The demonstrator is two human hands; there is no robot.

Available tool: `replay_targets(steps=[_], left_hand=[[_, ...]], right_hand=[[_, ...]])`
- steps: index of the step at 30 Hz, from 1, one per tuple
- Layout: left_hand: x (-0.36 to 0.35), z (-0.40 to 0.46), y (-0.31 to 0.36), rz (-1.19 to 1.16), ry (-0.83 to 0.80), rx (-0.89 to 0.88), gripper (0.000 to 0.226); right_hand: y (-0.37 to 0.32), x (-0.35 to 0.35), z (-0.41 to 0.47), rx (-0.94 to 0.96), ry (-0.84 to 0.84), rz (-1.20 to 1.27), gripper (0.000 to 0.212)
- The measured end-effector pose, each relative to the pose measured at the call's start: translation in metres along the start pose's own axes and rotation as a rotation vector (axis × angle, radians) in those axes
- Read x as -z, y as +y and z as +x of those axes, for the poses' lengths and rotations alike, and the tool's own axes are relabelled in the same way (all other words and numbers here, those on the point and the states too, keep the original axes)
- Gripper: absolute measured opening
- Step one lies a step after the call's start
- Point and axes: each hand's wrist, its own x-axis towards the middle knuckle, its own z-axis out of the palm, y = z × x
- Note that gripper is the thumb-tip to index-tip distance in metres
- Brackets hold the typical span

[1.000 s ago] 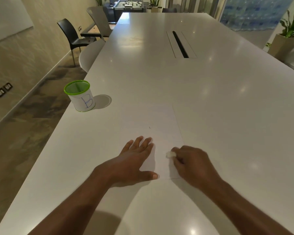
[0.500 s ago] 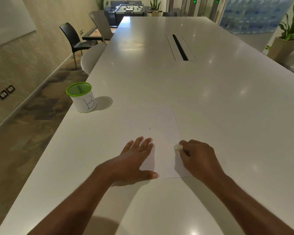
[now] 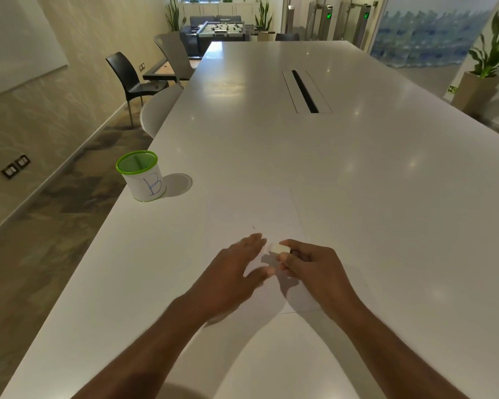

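A white sheet of paper lies flat on the long white table, with a tiny dark mark near its middle. My right hand pinches a small white eraser between thumb and fingers just above the sheet. My left hand is beside it, fingers straight and slightly blurred, its fingertips almost touching the eraser.
A white cup with a green rim and a blue letter B stands near the table's left edge. A cable slot runs along the table's middle farther off. Chairs stand at the left side.
My right hand has carried the eraser left, from the paper's right edge toward my left hand. My left hand has lifted from lying flat and shifted right to meet it.
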Motion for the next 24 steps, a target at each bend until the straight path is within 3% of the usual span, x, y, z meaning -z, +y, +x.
replay_targets(steps=[2,5,9,18,24], left_hand=[[0.001,0.006,0.013,-0.289,0.135,0.100,0.024],[0.002,0.014,0.015,-0.537,0.217,0.235,0.018],[0.005,0.017,0.008,-0.745,0.193,0.292,0.012],[0.005,0.027,-0.003,-0.858,0.226,0.385,0.011],[0.007,0.033,-0.018,-0.615,0.316,0.321,0.023]], right_hand=[[-0.005,-0.005,-0.001,0.020,-0.035,0.081,0.019],[-0.008,-0.010,0.001,0.024,-0.046,0.139,0.020],[-0.009,-0.012,0.003,0.014,-0.091,0.177,0.021],[-0.012,-0.017,0.013,-0.016,-0.111,0.250,0.019],[-0.011,0.004,0.039,-0.013,0.076,0.144,0.015]])
